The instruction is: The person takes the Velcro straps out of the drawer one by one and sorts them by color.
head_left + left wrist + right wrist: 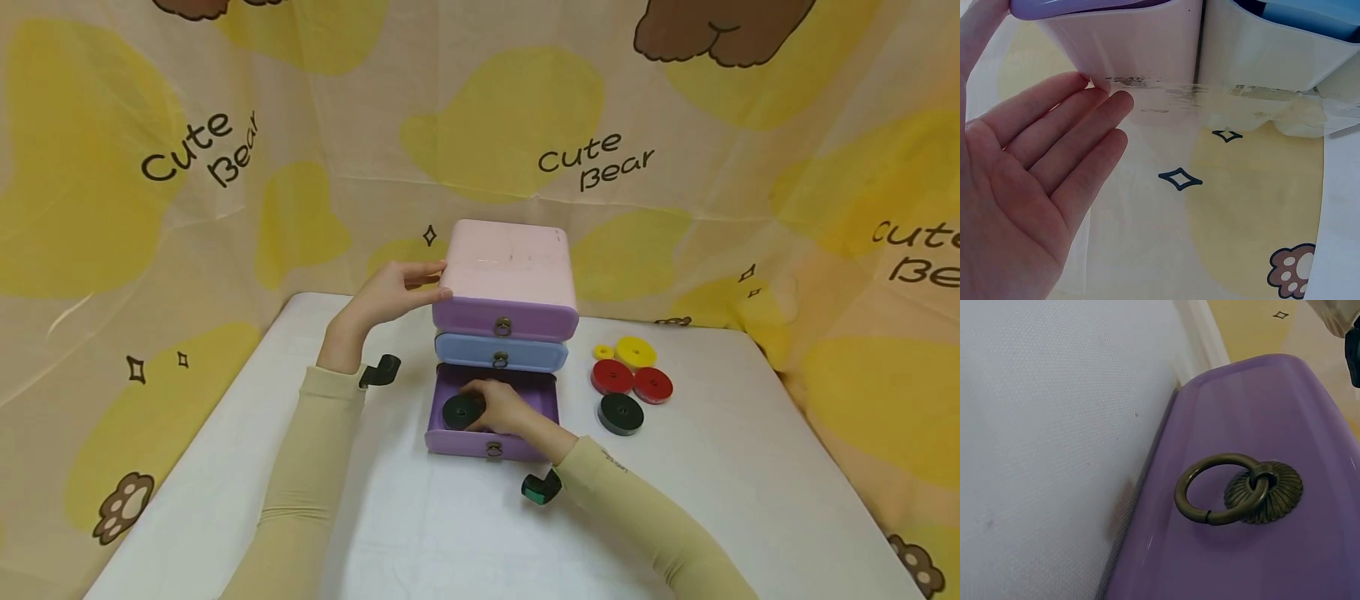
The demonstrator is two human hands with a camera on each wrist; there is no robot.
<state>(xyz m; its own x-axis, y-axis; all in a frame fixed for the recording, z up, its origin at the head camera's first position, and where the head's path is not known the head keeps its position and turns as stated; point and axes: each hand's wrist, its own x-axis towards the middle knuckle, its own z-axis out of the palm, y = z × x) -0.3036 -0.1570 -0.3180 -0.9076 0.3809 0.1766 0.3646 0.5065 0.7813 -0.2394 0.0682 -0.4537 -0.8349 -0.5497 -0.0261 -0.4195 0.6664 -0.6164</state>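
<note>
A small stacked chest of drawers (pixel 513 262) with a pink top stands on the table. Its purple bottom drawer (pixel 457 442) is pulled out, and a brass ring handle (pixel 1229 487) hangs on that drawer's front in the right wrist view. Inside the drawer, my right hand (pixel 504 408) grips a black disc (pixel 459 412) with a small centre hole, at the left side. My left hand (pixel 393 292) touches the chest's upper left side with fingers extended; its thumb lies at the front edge. The left wrist view shows the left palm (pixel 1016 187) and straight fingers against the pink side.
Right of the chest lie a second black disc (pixel 621 414), two red discs (pixel 612 377), a larger yellow disc (pixel 636 352) and a small yellow ring (pixel 603 352). The blue middle drawer (pixel 465 350) protrudes slightly. A patterned cloth (pixel 480 167) hangs behind the white table (pixel 420 533).
</note>
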